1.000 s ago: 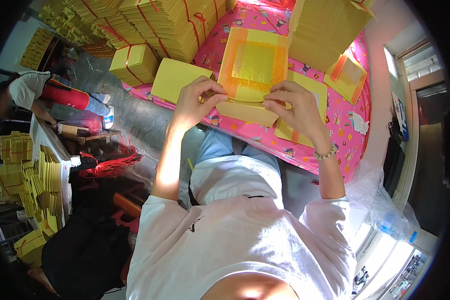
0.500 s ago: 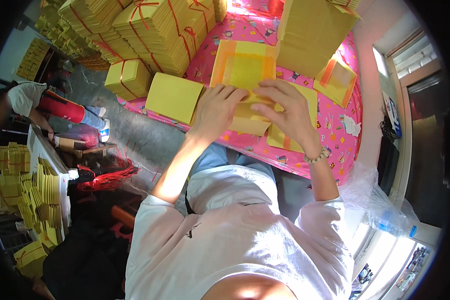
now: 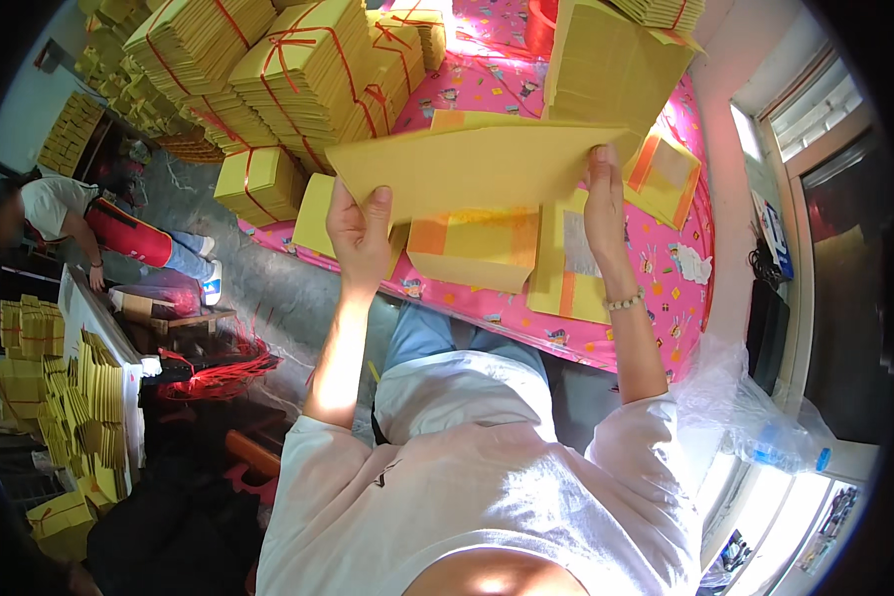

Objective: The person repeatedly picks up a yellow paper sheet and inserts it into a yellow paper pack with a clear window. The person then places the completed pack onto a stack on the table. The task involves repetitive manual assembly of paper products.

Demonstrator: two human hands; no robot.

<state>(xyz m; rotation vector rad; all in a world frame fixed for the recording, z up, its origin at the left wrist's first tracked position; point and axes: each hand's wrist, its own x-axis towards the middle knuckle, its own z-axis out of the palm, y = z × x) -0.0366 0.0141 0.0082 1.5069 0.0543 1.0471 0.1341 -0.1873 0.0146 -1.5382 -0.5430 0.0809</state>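
A flat yellow paper sheet [image 3: 467, 169], which looks like an envelope or folded card, is stretched between my two hands above the table. My left hand [image 3: 361, 233] pinches its left end, thumb on the near face. At the other end my right hand [image 3: 603, 194] grips it the same way. Beneath the sheet lies a yellow paper piece with orange bands [image 3: 475, 238], its near edge folded down toward me. Another yellow piece with an orange band and a grey patch [image 3: 574, 256] sits to its right, partly behind my right wrist.
The pink patterned tablecloth [image 3: 666, 308] covers the table. Bundles of yellow paper [image 3: 308, 79] tied with red string rise at the left, and a tall yellow stack [image 3: 606, 74] stands at the far right. A person [image 3: 70, 214] bends over a side table [image 3: 99, 318] at left.
My hands were close together over the banded piece. They have moved apart, and a yellow sheet is now lifted between them. The person at left has shifted slightly.
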